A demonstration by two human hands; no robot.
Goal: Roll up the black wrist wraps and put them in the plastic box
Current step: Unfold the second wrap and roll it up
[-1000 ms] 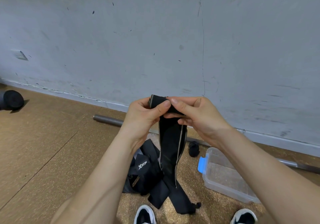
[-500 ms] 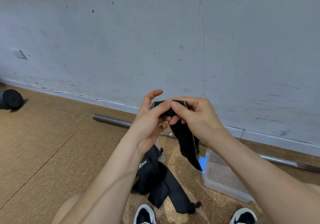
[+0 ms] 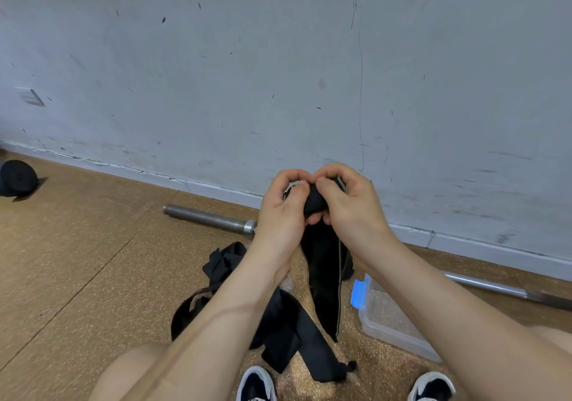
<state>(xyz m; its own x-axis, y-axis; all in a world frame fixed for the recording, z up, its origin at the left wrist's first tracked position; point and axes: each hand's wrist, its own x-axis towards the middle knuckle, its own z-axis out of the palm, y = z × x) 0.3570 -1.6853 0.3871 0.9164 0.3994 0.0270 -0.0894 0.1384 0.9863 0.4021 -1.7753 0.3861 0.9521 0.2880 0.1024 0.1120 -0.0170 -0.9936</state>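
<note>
My left hand (image 3: 280, 211) and my right hand (image 3: 349, 205) both pinch the rolled top end of a black wrist wrap (image 3: 325, 273), held up in front of the wall. Its loose tail hangs down between my forearms toward the floor. A pile of other black wrist wraps (image 3: 278, 326) lies on the cork floor below my left forearm. The clear plastic box (image 3: 390, 326) with a blue clip sits open on the floor to the right, partly hidden by my right forearm.
A steel barbell (image 3: 207, 219) lies along the base of the grey wall, running behind my hands. A black weight plate (image 3: 17, 177) rests at the far left. My two shoes (image 3: 257, 385) show at the bottom edge.
The roll in my fingers has grown thicker and the hanging tail shorter. Both hands have closed tighter around the roll, the left fingers curled in.
</note>
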